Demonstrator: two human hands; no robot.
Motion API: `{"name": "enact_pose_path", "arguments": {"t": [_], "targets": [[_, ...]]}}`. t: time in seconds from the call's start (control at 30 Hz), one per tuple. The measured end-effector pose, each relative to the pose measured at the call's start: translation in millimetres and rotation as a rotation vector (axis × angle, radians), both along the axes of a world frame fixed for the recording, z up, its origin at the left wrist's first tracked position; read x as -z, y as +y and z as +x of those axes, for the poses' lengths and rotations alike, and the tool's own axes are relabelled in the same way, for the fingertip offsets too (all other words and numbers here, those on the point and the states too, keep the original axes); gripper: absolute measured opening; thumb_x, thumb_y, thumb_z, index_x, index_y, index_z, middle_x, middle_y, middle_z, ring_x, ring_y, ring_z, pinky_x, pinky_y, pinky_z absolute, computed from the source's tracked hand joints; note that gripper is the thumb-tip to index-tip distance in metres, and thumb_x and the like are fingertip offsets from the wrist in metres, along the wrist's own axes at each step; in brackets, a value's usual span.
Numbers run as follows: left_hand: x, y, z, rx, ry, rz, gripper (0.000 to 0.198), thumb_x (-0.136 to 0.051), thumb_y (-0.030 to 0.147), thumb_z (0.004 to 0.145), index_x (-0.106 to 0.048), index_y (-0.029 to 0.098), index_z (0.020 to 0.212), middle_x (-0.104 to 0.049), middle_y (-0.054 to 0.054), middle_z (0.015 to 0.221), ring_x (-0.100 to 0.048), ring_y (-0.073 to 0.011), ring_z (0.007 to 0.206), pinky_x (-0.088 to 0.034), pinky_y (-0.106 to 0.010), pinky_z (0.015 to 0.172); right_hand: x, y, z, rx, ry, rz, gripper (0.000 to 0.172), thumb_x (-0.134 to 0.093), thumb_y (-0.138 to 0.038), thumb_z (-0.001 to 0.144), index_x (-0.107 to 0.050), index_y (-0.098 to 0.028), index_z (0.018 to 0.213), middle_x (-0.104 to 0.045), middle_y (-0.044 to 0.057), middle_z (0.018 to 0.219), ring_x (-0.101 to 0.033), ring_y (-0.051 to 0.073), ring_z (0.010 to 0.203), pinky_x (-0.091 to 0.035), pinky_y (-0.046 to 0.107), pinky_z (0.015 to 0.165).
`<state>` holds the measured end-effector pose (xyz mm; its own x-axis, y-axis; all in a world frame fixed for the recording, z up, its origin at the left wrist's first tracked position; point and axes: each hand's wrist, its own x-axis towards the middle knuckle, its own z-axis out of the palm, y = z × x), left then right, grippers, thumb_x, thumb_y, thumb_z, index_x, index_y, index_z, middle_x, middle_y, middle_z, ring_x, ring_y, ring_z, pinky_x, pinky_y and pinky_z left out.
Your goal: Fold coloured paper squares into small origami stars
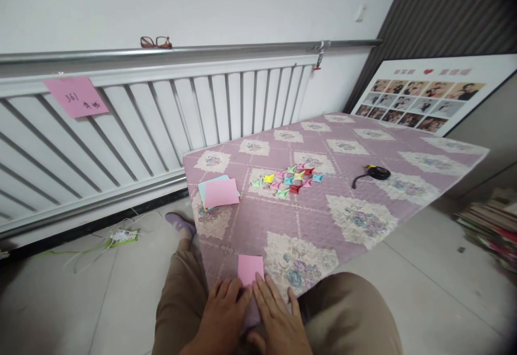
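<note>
Right now a pink sheet of paper [251, 268] lies at the near end of the cloth-covered table [250, 223], its far part showing just beyond the fingertips and its nearer part running back between the two hands. The left hand [226, 306] rests with bent fingers on its left edge, though whether it pinches the sheet I cannot tell, while the right hand [278, 309], close beside it, lies with fingers stretched out on the right edge. Farther off sit a paper stack [221, 193] and small colourful folded shapes [288, 180].
</note>
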<state>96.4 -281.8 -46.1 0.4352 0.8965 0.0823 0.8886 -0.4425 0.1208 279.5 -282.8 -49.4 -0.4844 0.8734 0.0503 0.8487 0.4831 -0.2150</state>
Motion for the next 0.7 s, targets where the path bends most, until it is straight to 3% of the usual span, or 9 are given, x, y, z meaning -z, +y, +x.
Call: {"name": "enact_pose_path", "arguments": {"t": [0.13, 0.27, 0.37, 0.5, 0.7], "targets": [[7.2, -4.1, -5.8, -0.055, 0.008, 0.107, 0.041, -0.05, 0.014, 0.085, -0.054, 0.023, 0.124, -0.058, -0.009, 0.119, -0.05, -0.0247, 0.113, -0.038, -0.039, 0.096, 3.4, -1.7, 20.2, 0.097, -0.02, 0.053, 0.06, -0.055, -0.037, 0.081, -0.041, -0.031, 0.139, -0.042, 0.005, 0.144, -0.038, 0.032, 0.131, -0.032, 0.057, 0.099], [19.7, -10.0, -10.5, -0.093, -0.04, 0.218, 0.046, -0.048, 0.007, 0.08, -0.054, 0.023, 0.122, -0.06, -0.007, 0.118, -0.05, -0.0232, 0.113, -0.039, -0.037, 0.096, -3.8, 10.1, 32.5, 0.223, 0.035, 0.123, 0.04, -0.049, -0.039, 0.087, -0.055, -0.031, 0.126, -0.057, 0.006, 0.132, -0.051, 0.03, 0.12, -0.034, 0.057, 0.096], [24.9, -12.7, -10.5, -0.116, -0.077, 0.27, 0.049, -0.046, 0.003, 0.078, -0.053, 0.024, 0.122, -0.06, -0.005, 0.119, -0.051, -0.0227, 0.114, -0.039, -0.037, 0.097, -11.9, 22.8, 21.0, 0.313, 0.132, 0.179, 0.039, -0.044, -0.041, 0.09, -0.056, -0.027, 0.124, -0.063, 0.009, 0.123, -0.056, 0.028, 0.114, -0.035, 0.054, 0.095], [26.9, -13.4, -9.1, -0.119, -0.132, 0.333, 0.05, -0.042, 0.001, 0.076, -0.053, 0.024, 0.12, -0.061, -0.004, 0.118, -0.052, -0.0215, 0.113, -0.042, -0.038, 0.097, -15.6, 36.4, -3.8, 0.386, 0.202, 0.192, 0.038, -0.046, -0.045, 0.089, -0.059, -0.026, 0.118, -0.061, 0.01, 0.124, -0.052, 0.03, 0.117, -0.031, 0.058, 0.096], [24.6, -14.5, -9.1, -0.14, -0.297, 0.309, 0.047, -0.041, 0.003, 0.076, -0.054, 0.025, 0.115, -0.062, -0.004, 0.115, -0.055, -0.0215, 0.11, -0.047, -0.04, 0.095, -10.9, 38.1, -12.0, 0.41, 0.305, 0.128, 0.016, -0.052, -0.034, 0.084, -0.065, -0.026, 0.089, -0.062, 0.007, 0.123, -0.049, 0.032, 0.119, -0.026, 0.062, 0.096]]}}
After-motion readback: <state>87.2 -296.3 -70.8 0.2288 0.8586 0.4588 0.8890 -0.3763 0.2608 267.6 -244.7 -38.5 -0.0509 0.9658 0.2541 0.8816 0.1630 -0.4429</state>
